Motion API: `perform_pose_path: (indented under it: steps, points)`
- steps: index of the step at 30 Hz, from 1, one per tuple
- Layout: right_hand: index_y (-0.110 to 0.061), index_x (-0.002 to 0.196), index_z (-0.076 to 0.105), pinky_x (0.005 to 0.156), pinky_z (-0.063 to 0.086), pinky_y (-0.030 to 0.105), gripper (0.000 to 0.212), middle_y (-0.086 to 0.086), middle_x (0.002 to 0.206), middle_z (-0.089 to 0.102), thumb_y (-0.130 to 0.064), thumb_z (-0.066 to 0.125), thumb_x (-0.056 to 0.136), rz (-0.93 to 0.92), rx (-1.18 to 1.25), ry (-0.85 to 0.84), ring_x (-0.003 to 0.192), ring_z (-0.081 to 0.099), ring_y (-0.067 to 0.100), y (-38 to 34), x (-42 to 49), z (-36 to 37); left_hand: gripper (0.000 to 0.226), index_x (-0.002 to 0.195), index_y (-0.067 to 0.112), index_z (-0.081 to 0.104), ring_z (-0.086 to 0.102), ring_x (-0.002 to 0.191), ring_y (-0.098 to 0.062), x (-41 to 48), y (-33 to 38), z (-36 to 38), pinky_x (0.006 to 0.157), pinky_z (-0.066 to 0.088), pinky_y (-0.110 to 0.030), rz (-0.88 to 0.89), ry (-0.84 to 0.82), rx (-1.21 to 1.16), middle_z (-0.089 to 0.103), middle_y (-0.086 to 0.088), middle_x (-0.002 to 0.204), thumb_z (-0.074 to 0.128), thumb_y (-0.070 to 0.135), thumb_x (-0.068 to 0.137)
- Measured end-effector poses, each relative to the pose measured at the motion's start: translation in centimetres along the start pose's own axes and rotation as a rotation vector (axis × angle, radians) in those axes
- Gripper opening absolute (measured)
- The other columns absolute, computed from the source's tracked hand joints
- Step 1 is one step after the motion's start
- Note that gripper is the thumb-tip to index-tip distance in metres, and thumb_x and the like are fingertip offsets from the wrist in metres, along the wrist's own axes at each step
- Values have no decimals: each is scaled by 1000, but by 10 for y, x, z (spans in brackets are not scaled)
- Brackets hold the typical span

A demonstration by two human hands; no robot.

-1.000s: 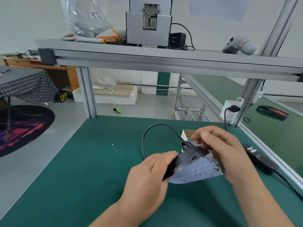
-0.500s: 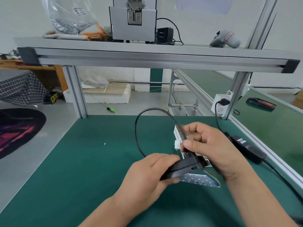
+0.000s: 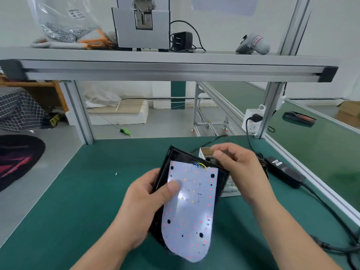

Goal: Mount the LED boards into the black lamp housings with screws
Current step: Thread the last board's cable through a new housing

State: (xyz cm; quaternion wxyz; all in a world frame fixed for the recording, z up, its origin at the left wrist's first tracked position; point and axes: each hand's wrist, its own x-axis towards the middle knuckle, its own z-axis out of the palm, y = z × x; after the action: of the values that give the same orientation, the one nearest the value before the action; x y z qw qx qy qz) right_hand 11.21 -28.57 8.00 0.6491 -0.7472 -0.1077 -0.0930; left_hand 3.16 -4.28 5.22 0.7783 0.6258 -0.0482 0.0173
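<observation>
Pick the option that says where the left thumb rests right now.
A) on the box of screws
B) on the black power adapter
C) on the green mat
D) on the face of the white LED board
D: the left hand grips the edge of the black housing, and its thumb lies flat on the face of the white LED board.
</observation>
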Motion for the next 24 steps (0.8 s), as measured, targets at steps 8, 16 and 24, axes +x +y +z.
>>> perform_pose_path:
  steps: [8, 16, 24]
  points:
    - [-37, 86, 64, 57, 39, 32, 16, -15, 73, 64, -50, 69, 94, -75, -792, -98, 63, 55, 6, 5, -3, 7, 57, 112, 8, 81, 77, 80, -27, 9, -5, -28, 67, 62, -35, -361, -130, -283, 79, -14, 101, 90, 53, 78]
    - [-35, 101, 70, 73, 45, 35, 21, -10, 94, 56, -53, 60, 100, -185, -967, 22, 90, 56, 13, 8, -7, 12, 42, 129, 11, 72, 74, 111, -38, 17, -13, -34, 87, 61, -47, -205, -143, -114, 72, -20, 132, 80, 21, 89]
    - [-22, 74, 57, 56, 45, 31, 38, -3, 72, 65, -56, 60, 91, -43, -644, -308, 58, 50, 10, -3, -35, 51, 31, 121, 25, 72, 77, 110, -30, 19, -32, -15, 97, 60, -55, -10, 284, -6, 80, -3, 120, 74, 28, 91]
